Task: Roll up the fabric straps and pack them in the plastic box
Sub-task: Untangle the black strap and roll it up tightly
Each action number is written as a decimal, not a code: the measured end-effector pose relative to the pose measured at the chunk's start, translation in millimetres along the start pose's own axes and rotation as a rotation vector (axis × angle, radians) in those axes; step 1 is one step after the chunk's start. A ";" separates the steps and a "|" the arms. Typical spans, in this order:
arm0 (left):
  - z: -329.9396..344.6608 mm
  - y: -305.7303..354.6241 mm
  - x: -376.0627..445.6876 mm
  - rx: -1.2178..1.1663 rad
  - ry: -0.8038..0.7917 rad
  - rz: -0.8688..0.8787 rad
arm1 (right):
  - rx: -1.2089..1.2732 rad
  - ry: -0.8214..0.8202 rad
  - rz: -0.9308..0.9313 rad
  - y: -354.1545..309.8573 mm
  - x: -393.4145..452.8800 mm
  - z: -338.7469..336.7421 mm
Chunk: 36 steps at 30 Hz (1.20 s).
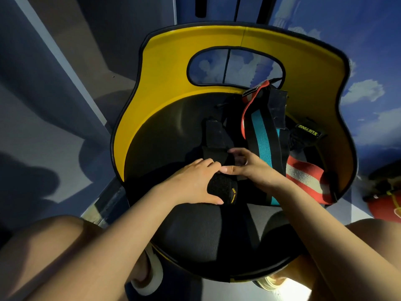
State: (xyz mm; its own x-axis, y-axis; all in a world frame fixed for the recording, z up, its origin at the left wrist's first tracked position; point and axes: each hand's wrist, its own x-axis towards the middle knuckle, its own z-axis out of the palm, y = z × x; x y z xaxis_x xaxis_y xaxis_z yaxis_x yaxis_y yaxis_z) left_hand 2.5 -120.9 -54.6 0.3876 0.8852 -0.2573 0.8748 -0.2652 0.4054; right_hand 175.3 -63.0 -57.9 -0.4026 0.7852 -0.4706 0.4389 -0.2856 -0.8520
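A black fabric strap (pixel 217 135) lies on the dark seat of a yellow chair (pixel 167 83), its near end partly rolled into a small black roll (pixel 221 187) with yellow lettering. My left hand (pixel 193 181) curls round that roll from the left. My right hand (pixel 249 166) pinches the strap just beyond the roll, thumb touching my left fingers. A black strap with a teal stripe (pixel 263 140) and a red and white strap (pixel 308 177) lie to the right. No plastic box is in view.
The chair's yellow back curves round the far side and both flanks, with an oval cut-out (pixel 234 66). A black tab marked XUEYING (pixel 308 132) lies at the right. A red object (pixel 384 205) sits on the floor right of the chair. My knees flank the seat.
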 end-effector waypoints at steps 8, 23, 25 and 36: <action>-1.0 -5.0 -1.2 -0.049 -0.040 -0.013 | 0.493 -0.009 0.024 1.5 26.1 7.7; -11.2 -19.2 5.1 -0.275 -0.175 -0.120 | -0.223 0.269 -0.237 15.7 72.9 24.8; -10.7 -19.5 6.1 -0.293 -0.186 -0.131 | -0.355 0.300 -0.261 15.1 75.3 24.2; -10.6 -21.1 8.4 -0.364 -0.208 -0.200 | -0.637 0.242 -0.325 -13.0 40.8 3.8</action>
State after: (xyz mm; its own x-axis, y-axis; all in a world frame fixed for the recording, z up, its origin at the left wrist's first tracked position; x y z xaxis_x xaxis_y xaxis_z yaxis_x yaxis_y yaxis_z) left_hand -15.8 -103.8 -56.0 0.3040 0.8003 -0.5169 0.7939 0.0871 0.6018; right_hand 150.0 -29.4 -66.9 -0.4358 0.8953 -0.0923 0.7371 0.2961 -0.6074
